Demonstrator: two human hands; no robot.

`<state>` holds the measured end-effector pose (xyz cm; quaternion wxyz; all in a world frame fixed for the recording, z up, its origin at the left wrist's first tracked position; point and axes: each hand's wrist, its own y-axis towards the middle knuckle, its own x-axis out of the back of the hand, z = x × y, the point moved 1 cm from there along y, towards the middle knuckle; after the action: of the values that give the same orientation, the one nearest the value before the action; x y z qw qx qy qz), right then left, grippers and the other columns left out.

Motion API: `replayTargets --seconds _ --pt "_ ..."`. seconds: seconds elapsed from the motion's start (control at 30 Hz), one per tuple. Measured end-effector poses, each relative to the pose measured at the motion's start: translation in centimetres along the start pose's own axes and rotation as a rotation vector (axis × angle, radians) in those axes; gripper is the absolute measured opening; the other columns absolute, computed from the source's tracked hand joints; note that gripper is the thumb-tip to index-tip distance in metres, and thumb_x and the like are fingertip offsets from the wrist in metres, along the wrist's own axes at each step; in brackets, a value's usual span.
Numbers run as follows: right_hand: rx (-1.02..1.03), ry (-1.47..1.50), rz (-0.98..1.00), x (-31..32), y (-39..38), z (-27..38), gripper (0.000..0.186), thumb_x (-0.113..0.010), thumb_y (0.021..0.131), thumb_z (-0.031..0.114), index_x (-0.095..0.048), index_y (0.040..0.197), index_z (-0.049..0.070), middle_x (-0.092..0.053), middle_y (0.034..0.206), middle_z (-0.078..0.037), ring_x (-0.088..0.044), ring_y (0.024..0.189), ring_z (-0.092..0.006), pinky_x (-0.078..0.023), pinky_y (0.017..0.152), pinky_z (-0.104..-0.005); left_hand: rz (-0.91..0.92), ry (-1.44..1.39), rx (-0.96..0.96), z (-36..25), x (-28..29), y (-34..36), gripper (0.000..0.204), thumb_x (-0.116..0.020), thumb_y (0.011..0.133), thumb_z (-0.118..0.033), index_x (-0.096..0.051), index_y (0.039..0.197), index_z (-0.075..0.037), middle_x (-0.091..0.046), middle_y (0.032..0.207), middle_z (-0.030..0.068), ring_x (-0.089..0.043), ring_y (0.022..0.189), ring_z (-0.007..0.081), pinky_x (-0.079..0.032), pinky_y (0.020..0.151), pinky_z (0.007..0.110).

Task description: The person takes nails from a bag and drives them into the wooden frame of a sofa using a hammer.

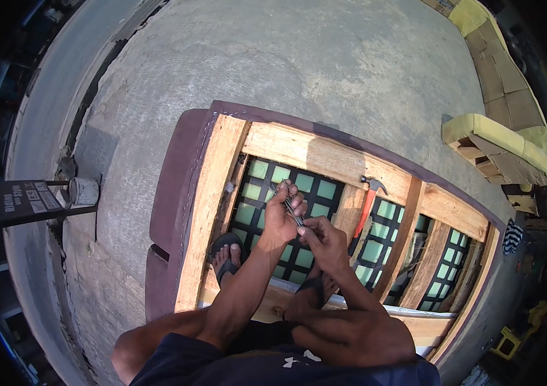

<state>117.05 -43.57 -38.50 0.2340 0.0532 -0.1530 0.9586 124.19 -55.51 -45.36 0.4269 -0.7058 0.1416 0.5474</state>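
My left hand (278,219) is closed around a small bundle of long, thin grey nails (291,206). With fingertips pinched, my right hand (326,243) touches the lower end of the same bundle. Both hands are above the upturned wooden sofa frame (315,149), over black woven webbing (317,186) with pale green squares showing between its straps. A claw hammer (365,204) with a red handle leans on a crosspiece to the right of my hands. Purple upholstery (177,177) wraps the outer edge of the frame.
My sandalled feet (227,257) are inside the frame among the slats. Beyond it lies concrete ground (273,71). A yellowish sofa shell (511,128) stands at the far right. On the left are a dark signboard (19,199) and a whitish bucket (84,192).
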Motion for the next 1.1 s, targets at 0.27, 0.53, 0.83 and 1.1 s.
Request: replayTargets --seconds 0.27,0.53,0.83,1.1 --pt "0.355 -0.164 0.046 1.1 -0.7 3.2 0.022 -0.063 0.091 0.004 -0.061 0.112 -0.004 -0.067 0.077 -0.008 -0.063 0.069 -0.0087 -0.051 0.061 -0.0232 0.015 -0.094 -0.002 -3.2 1.5 0.1 0.013 -0.049 0.102 -0.019 -0.056 0.108 -0.009 -0.051 0.082 0.0016 -0.043 0.064 0.0139 -0.038 0.05 0.025" --pt "0.065 -0.159 -0.044 1.9 2.5 3.3 0.02 -0.065 0.089 0.011 -0.064 0.106 0.0 -0.059 0.064 -0.004 -0.053 0.057 -0.0082 -0.044 0.053 -0.0263 -0.049 0.914 -0.099 -4.8 -2.4 -2.3 0.029 -0.065 0.095 -0.034 -0.056 0.084 -0.009 -0.042 0.065 -0.0038 -0.039 0.058 0.0038 -0.03 0.043 0.02" --pt "0.101 -0.021 -0.046 1.8 3.9 3.4 0.025 -0.062 0.094 0.017 -0.062 0.112 0.0 -0.061 0.07 -0.004 -0.055 0.061 -0.0074 -0.044 0.056 -0.0248 0.293 1.772 -0.049 -4.1 -5.0 -3.4 0.021 -0.067 0.095 -0.022 -0.066 0.102 -0.002 -0.056 0.072 -0.0028 -0.048 0.065 0.0041 -0.042 0.059 0.023" --pt "-0.015 -0.477 -0.328 5.9 4.2 -4.8 0.031 -0.062 0.093 0.02 -0.059 0.119 0.003 -0.064 0.097 -0.015 -0.064 0.086 -0.0255 -0.052 0.074 -0.0381 0.003 1.423 0.004 -9.4 -11.6 -1.7 0.024 -0.059 0.099 -0.03 -0.059 0.093 -0.006 -0.041 0.061 -0.006 -0.031 0.047 0.0033 -0.023 0.039 0.022"
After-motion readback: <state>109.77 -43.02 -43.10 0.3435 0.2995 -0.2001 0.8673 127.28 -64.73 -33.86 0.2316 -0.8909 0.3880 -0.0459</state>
